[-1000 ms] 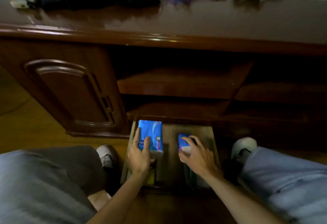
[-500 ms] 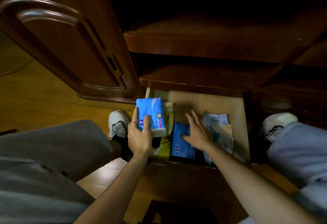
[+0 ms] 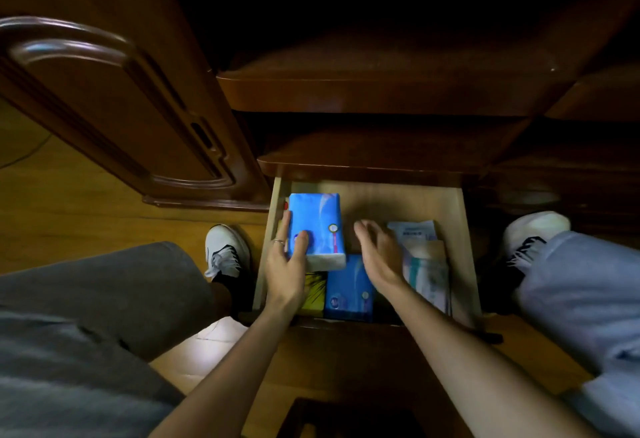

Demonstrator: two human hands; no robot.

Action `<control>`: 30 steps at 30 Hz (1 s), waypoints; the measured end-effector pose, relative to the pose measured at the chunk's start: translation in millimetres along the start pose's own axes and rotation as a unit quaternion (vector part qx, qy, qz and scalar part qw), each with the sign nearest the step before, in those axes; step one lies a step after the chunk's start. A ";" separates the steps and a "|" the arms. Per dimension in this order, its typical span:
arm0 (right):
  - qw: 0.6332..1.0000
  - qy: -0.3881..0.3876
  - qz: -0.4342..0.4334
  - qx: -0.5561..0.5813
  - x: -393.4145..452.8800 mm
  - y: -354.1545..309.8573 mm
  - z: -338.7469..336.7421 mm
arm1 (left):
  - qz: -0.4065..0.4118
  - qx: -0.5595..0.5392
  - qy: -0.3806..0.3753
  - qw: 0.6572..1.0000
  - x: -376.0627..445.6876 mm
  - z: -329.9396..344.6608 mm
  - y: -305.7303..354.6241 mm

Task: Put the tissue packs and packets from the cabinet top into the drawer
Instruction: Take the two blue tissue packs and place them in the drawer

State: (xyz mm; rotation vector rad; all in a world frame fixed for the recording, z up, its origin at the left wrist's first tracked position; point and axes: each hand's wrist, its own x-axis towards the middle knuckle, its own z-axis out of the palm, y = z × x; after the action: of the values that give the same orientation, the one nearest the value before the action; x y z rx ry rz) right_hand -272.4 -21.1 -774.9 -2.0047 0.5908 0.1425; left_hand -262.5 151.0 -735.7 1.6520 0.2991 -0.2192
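Observation:
The pulled-out wooden drawer [image 3: 398, 195] lies below me between my knees. My left hand [image 3: 285, 268] grips a large blue tissue pack [image 3: 317, 226] at the drawer's left side, low over its contents. A smaller blue tissue pack [image 3: 348, 290] lies flat in the drawer's near middle. My right hand [image 3: 377, 254] hovers just above it, fingers spread, holding nothing. White and pale paper packets [image 3: 420, 254] lie along the drawer's right side. A yellow item [image 3: 315, 290] shows under my left wrist.
The dark wooden cabinet has a panelled door [image 3: 114, 105] at left and open shelves [image 3: 381, 91] above the drawer. White shoes [image 3: 227, 250] and my legs flank the drawer on the wooden floor. The cabinet top is out of view.
My right hand has let go of the small blue pack, which now lies in the drawer. My left hand has carried the large pack down to the drawer's left. The view tilted downward.

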 end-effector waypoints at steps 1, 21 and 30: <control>0.993 -0.030 0.041 0.107 2.6 -9.3 -4.5 | -0.015 -0.027 -0.045 0.998 -0.1 7.3 0.6; 0.988 -0.078 0.133 0.002 72.9 18.0 9.8 | 0.076 0.591 -0.164 0.786 13.9 -11.9 -38.6; 0.969 -0.127 0.146 -0.156 69.9 20.1 -2.0 | 0.075 0.635 -0.136 0.756 22.4 0.5 -43.1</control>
State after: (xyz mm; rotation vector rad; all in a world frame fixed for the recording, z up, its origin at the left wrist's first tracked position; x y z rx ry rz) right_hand -220.9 -54.7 -813.9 -2.1423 0.7292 0.6996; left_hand -255.2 155.7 -783.5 2.9338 -0.3228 -0.6258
